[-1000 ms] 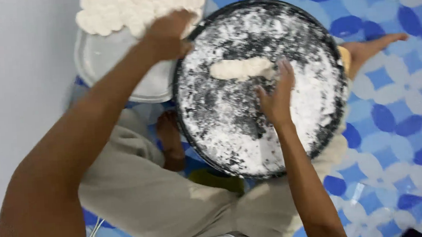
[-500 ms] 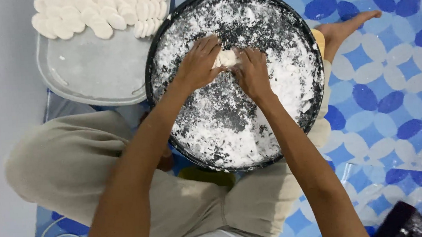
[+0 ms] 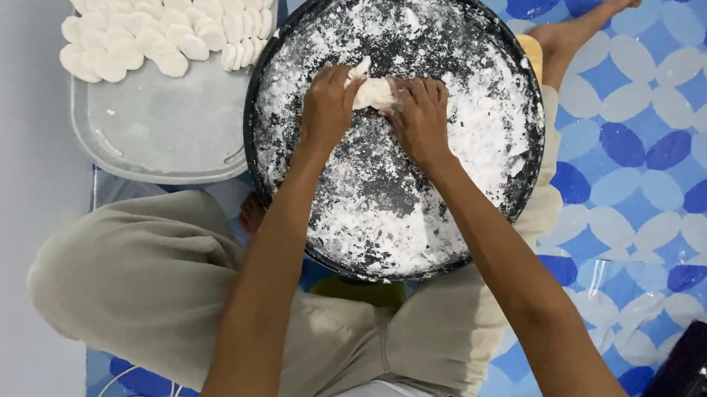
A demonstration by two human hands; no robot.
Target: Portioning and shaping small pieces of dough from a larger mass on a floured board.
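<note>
Both hands, left point(image 3: 327, 106) and right point(image 3: 420, 117), grip one soft white dough lump point(image 3: 373, 93) over the floured round black tray point(image 3: 516, 188); many shaped white dough discs point(image 3: 163, 30) already fill the grey rectangular tray point(image 3: 161, 128).

A round black tray point(image 3: 524, 172), matt, is coated with rough, powdery white flour. A soft, smooth lump of pale dough point(image 3: 373, 93) sits on it. To the far left, a dull grey metal tray point(image 3: 162, 145) carries smooth, floury dough discs point(image 3: 163, 30). The patterned blue floor covering point(image 3: 651, 123) looks glossy, like plastic. The trousers point(image 3: 146, 276) are matt beige cloth.
</note>
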